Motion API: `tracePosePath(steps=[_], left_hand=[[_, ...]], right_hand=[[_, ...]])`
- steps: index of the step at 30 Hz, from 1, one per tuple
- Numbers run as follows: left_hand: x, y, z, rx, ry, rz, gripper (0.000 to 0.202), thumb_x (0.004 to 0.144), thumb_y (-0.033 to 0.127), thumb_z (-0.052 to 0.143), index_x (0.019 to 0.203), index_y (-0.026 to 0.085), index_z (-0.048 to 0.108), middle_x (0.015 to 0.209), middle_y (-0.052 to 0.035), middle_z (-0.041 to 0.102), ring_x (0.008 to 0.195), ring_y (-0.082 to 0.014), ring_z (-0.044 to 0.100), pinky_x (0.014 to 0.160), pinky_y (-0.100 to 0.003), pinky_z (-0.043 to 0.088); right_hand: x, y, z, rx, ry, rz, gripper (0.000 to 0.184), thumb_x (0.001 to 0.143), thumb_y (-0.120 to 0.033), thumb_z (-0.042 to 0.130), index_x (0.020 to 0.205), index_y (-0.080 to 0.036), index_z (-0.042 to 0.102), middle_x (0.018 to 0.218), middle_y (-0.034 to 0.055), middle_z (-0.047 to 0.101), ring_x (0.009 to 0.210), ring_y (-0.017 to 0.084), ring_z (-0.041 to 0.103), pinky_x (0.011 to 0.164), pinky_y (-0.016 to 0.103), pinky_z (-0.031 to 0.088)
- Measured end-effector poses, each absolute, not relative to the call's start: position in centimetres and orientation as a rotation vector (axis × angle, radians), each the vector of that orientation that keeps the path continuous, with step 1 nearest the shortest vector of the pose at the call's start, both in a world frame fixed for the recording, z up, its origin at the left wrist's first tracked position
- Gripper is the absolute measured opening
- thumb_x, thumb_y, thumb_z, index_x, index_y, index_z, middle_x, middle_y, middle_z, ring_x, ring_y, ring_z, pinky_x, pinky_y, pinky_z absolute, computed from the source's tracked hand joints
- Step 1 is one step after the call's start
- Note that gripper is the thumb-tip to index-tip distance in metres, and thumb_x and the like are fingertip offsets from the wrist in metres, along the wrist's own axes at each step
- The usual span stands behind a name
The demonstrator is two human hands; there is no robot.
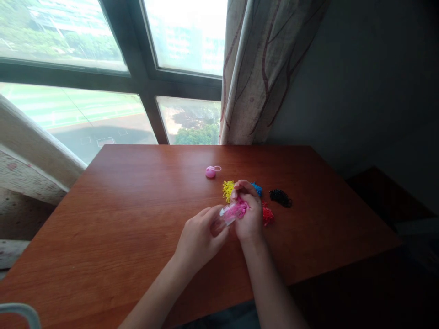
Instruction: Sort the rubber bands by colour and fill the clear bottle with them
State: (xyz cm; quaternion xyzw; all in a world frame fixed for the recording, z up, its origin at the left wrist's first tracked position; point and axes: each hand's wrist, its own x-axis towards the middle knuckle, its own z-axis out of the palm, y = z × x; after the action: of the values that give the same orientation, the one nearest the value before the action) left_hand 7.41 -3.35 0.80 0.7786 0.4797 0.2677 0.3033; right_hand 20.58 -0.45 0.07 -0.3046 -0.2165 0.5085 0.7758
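My left hand is closed round a small clear plastic bottle, which is tilted with its mouth toward my other palm. Pink rubber bands lie at the bottle's mouth and in the cupped fingers of my right hand. Just beyond that hand is a heap of yellow rubber bands, and blue rubber bands show partly behind its fingers. Red rubber bands lie right beside it. Farther back on the table rests a pink cap with a loop.
A pile of black rubber bands sits to the right on the brown wooden table. Behind the table are a window and a patterned curtain. A pale curved bar pokes in at the lower left.
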Motion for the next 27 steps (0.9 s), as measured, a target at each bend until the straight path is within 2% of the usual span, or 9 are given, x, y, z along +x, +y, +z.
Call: tracePosePath(steps=[8,12,15,18,20,27], left_hand=[[7.4,-3.3,0.8,2.083,1.289,0.704,0.032,0.082,0.024,0.061,0.114,0.024,0.062,0.101,-0.004,0.069,0.085,-0.0189,0.065,0.077,-0.027,0.048],[7.5,-3.3,0.8,2.093,1.307,0.695,0.032,0.083,0.024,0.06,0.115,0.024,0.061,0.101,-0.0042,0.069,0.086,-0.0192,0.066,0.078,-0.028,0.049],[7.5,-3.5,0.9,2.117,1.319,0.671,0.034,0.083,0.023,0.059,0.117,0.024,0.06,0.101,-0.0047,0.068,0.086,-0.0196,0.065,0.077,-0.028,0.049],[7.3,-3.7,0.9,2.15,1.3,0.642,0.035,0.083,0.022,0.058,0.117,0.023,0.059,0.099,-0.0047,0.068,0.083,-0.0195,0.065,0.074,-0.028,0.049],[7.0,-3.7,0.9,2.171,1.286,0.616,0.034,0.083,0.022,0.058,0.117,0.023,0.059,0.097,-0.0043,0.067,0.083,-0.0195,0.065,0.073,-0.028,0.049],[6.5,-3.6,0.9,2.214,1.27,0.544,0.032,0.083,0.022,0.056,0.115,0.022,0.059,0.097,-0.0044,0.067,0.083,-0.0201,0.066,0.072,-0.029,0.048]], right_hand=[[20.5,-0.4,0.0,-0.642,-0.462,1.112,0.033,0.054,-0.005,0.056,0.077,-0.021,0.075,0.071,-0.0023,0.068,0.061,0.01,0.058,0.058,0.021,0.044],[20.4,-0.6,0.2,-0.637,-0.452,1.125,0.018,0.062,-0.01,0.063,0.074,-0.02,0.072,0.069,-0.002,0.066,0.06,0.01,0.057,0.057,0.022,0.043],[20.4,-0.6,0.4,-0.653,-0.415,1.135,0.008,0.073,-0.023,0.068,0.08,-0.021,0.071,0.07,-0.0022,0.064,0.058,0.009,0.055,0.053,0.022,0.041],[20.7,-0.5,0.7,-0.703,-0.366,1.147,0.02,0.082,-0.04,0.065,0.085,-0.021,0.068,0.068,-0.0029,0.062,0.054,0.009,0.052,0.047,0.02,0.037],[20.9,-0.3,0.7,-0.725,-0.343,1.165,0.026,0.083,-0.047,0.063,0.082,-0.021,0.066,0.065,-0.0038,0.059,0.051,0.008,0.049,0.044,0.019,0.035],[21.8,0.1,0.3,-0.653,-0.177,1.233,0.024,0.08,-0.041,0.067,0.074,-0.019,0.06,0.058,-0.0073,0.05,0.043,0.004,0.039,0.038,0.016,0.026]])
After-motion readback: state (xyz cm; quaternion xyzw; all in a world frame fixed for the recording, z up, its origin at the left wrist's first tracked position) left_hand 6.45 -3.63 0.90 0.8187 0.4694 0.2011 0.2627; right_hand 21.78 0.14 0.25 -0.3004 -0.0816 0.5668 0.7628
